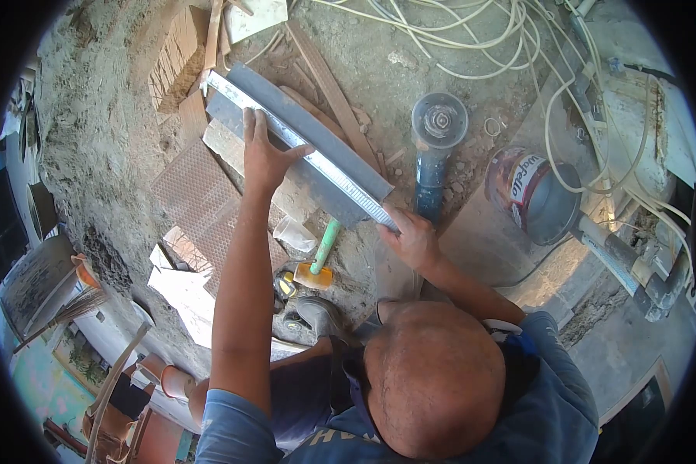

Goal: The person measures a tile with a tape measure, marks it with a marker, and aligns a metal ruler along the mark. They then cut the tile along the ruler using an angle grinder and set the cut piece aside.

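Note:
A long grey tile strip [329,143] lies slantwise on the dusty ground with a metal straightedge [340,179] laid along it. My left hand [264,155] presses flat on the straightedge near its far end, fingers spread over straightedge and strip. My right hand [414,238] has its fingers curled around the near end of the straightedge. I cannot tell whether it also holds a small tool. A bald head and blue shirt fill the bottom of the view.
An angle grinder [437,143] lies just right of the strip. A tipped paint can [527,193] sits further right. A green-handled mallet [321,261] lies below the strip. Tile pieces [197,193] and wood scraps lie left; white cables [472,46] loop across the top.

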A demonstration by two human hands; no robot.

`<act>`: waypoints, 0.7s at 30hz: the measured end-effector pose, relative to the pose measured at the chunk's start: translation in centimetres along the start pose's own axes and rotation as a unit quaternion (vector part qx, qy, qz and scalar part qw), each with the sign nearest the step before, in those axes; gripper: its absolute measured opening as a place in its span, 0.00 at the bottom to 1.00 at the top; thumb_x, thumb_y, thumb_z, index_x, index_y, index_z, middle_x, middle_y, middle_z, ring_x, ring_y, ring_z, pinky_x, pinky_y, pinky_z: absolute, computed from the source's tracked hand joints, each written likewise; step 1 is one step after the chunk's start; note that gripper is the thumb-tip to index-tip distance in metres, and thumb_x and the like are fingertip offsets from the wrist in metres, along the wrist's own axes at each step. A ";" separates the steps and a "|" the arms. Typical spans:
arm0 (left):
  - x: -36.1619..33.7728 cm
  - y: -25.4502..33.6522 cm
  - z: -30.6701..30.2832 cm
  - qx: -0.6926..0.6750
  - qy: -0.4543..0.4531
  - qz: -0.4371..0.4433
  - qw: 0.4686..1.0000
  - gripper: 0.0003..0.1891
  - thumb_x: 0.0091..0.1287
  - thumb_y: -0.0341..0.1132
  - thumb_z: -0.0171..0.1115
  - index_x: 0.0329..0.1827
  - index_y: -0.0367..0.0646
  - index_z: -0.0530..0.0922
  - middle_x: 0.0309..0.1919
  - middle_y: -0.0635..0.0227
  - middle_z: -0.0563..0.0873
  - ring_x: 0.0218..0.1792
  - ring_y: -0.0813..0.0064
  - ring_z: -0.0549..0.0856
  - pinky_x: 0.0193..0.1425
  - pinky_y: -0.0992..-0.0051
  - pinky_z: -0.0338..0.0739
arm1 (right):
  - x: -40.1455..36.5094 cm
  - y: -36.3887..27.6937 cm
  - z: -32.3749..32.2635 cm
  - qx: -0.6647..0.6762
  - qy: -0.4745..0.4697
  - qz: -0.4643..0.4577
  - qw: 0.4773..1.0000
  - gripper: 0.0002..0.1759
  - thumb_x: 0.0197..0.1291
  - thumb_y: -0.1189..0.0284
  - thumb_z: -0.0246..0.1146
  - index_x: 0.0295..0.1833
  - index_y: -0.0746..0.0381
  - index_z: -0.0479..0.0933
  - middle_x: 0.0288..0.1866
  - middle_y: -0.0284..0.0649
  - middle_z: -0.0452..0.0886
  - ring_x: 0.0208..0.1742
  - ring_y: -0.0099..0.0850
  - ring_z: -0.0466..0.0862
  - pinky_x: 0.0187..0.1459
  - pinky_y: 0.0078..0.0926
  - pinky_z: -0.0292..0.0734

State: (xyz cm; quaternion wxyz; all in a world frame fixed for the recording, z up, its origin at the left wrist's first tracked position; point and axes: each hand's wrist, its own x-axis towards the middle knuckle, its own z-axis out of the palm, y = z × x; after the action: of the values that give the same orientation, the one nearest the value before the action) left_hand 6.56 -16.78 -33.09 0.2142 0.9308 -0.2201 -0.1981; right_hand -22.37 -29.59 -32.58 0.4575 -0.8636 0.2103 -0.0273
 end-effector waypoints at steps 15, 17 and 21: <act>-1.3 0.1 -1.0 -0.016 0.101 0.010 0.995 0.60 0.47 0.56 0.81 0.76 0.28 0.58 0.77 0.38 0.57 0.76 0.44 0.62 0.77 0.56 0.63 | 3.0 1.7 -4.6 -0.041 0.141 0.246 0.958 0.42 0.48 0.50 0.78 0.60 0.63 0.67 0.53 0.50 0.73 0.54 0.48 0.76 0.55 0.45 0.74; -2.6 0.2 -1.4 -0.025 0.157 0.026 0.987 0.56 0.51 0.54 0.80 0.75 0.30 0.60 0.75 0.38 0.61 0.75 0.43 0.64 0.76 0.54 0.64 | 3.6 2.0 -4.7 -0.079 0.081 0.296 0.948 0.49 0.46 0.47 0.78 0.64 0.65 0.64 0.56 0.56 0.76 0.56 0.53 0.78 0.57 0.47 0.75; -5.8 1.9 -2.0 -0.036 0.229 0.046 0.972 0.43 0.57 0.47 0.78 0.70 0.33 0.67 0.68 0.42 0.71 0.69 0.46 0.71 0.71 0.55 0.68 | 4.5 2.8 -3.9 -0.124 0.032 0.355 0.926 0.50 0.44 0.51 0.77 0.66 0.68 0.65 0.56 0.59 0.80 0.57 0.55 0.81 0.58 0.51 0.75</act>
State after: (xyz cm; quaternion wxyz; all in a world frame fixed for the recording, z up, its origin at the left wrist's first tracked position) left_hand 2.07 -14.79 -28.93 0.3009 0.9320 -0.2009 0.0224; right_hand -20.12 -35.78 -33.25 0.3198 -0.7806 0.5194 0.1361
